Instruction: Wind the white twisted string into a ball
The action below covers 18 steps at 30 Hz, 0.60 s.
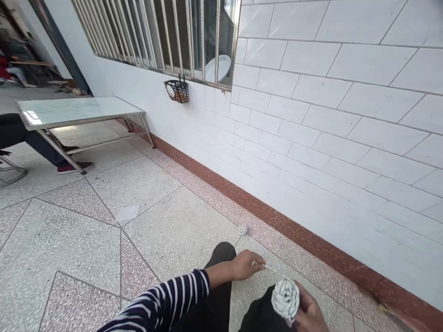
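Note:
My left hand (244, 266), in a striped sleeve, is closed in a pinch on a thin pale cord (273, 269). The cord runs taut to a white and dark braided rope coil (285, 299), roughly round. Behind and beside that coil, my right hand (309, 311) is closed, its fingers gripping the coil's right edge; part of this hand is cut off by the frame's bottom. Both hands are above my dark-clad knees (224, 253). On the floor beyond them, near the wall, lies a small round ball of similar rope (242, 229).
A white tiled wall (311, 115) with a red-brown skirting runs along the right. A black basket (177, 91) hangs below the barred window. At left stands a low glass-topped table (79, 110), with a person's leg (41, 145) beside it. White paper (127, 213) lies on the floor.

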### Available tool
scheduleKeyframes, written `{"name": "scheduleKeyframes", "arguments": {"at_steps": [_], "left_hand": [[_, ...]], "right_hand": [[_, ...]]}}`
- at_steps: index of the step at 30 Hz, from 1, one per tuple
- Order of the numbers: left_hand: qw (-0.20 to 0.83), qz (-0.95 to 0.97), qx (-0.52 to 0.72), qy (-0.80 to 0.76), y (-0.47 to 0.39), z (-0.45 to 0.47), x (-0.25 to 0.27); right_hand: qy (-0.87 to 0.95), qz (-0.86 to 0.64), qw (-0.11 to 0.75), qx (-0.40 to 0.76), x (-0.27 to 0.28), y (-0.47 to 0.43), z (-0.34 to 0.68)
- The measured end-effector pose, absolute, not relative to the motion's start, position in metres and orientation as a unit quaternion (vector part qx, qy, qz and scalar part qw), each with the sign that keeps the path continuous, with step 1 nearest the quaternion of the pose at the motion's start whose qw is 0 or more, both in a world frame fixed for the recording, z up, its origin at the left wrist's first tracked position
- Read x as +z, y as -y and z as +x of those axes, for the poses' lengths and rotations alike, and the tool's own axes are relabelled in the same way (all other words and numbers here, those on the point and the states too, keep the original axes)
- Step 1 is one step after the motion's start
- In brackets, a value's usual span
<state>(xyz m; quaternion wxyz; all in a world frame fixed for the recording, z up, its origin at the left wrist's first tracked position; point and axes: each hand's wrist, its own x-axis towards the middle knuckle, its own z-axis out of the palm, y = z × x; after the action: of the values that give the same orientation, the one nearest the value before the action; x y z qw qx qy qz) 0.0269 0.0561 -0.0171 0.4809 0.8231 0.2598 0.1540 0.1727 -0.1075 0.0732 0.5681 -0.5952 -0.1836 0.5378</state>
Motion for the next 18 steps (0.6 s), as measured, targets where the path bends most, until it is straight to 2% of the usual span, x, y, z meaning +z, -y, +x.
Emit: {"name": "scheduleKeyframes", "arguments": {"at_steps": [5,11,14,18], "left_hand": [[0.545,0.783,0.141,-0.266,-0.071,0.035,-0.001],[0.655,0.659,0.226,-0.293,-0.097,0.041,0.004],[0.630,0.672,0.242,-0.307,-0.110,0.038,0.014],[0.588,0.742,0.193,-0.258,-0.109,0.034,0.032]], "right_hand": [[0.124,-0.527,0.676,0.499,0.115,0.095,0.168],[0.113,-0.500,0.728,0.455,0.122,0.082,0.186],[0.087,-0.505,0.751,0.417,0.123,0.081,0.200],[0.097,-0.502,0.762,0.397,0.139,0.076,0.214]]}}
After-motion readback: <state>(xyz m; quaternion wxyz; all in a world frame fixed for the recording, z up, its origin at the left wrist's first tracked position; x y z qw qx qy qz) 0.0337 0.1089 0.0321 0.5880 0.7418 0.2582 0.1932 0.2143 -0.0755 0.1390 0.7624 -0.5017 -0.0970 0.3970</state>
